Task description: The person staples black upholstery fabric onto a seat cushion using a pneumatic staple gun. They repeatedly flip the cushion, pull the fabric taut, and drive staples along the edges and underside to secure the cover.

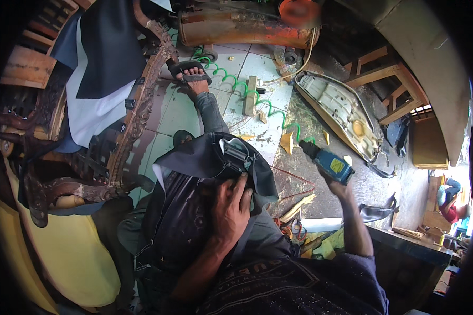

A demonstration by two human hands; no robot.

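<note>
A dark motorcycle seat [181, 212] lies across my lap with loose black vinyl cover [194, 157] folded about its upper end. My left hand [231, 210] presses into the folded vinyl, its fingers bent over the material; the fingertips are partly hidden. Out to the right, my right hand [339, 185] grips a blue air staple gun [328, 161] with a yellow label, held away from the seat. A green coiled hose [270, 107] runs from the tool's dark end toward the far side of the floor.
An upturned seat base [347, 113] lies at the right. Carved wooden furniture [142, 105] draped with black and white sheets stands left, above yellow foam [73, 252]. A rusty tank [236, 29] is at the back. Foam scraps [287, 142] dot the floor; my sandalled foot [192, 74] extends ahead.
</note>
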